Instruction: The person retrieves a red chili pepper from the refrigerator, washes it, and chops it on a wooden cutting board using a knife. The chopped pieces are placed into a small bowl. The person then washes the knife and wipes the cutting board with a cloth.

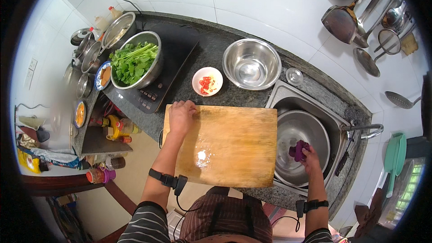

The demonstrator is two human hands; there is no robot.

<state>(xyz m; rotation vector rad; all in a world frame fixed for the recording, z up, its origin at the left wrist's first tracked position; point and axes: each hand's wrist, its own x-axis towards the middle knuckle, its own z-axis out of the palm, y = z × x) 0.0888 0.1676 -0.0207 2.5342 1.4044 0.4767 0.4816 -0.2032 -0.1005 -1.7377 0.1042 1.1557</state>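
My left hand (181,117) grips the far left corner of a wooden cutting board (233,141), which has wet spots and lies across the counter's front edge beside the sink. My right hand (310,160) holds a bunched purple cloth (299,150) over a large metal basin (287,131) that sits in the steel sink (280,91). Beyond the board stands a small white bowl (202,91) with chopped red chili and what looks like minced garlic. An empty stainless steel bowl (251,64) is to its right.
A steel bowl of leafy greens (135,62) rests on the black induction cooktop (175,57). The faucet (364,127) and a knife (342,164) are at the sink's right. A small glass lid (294,76) lies behind the sink. Ladles and a wok spatula (341,23) hang on the wall.
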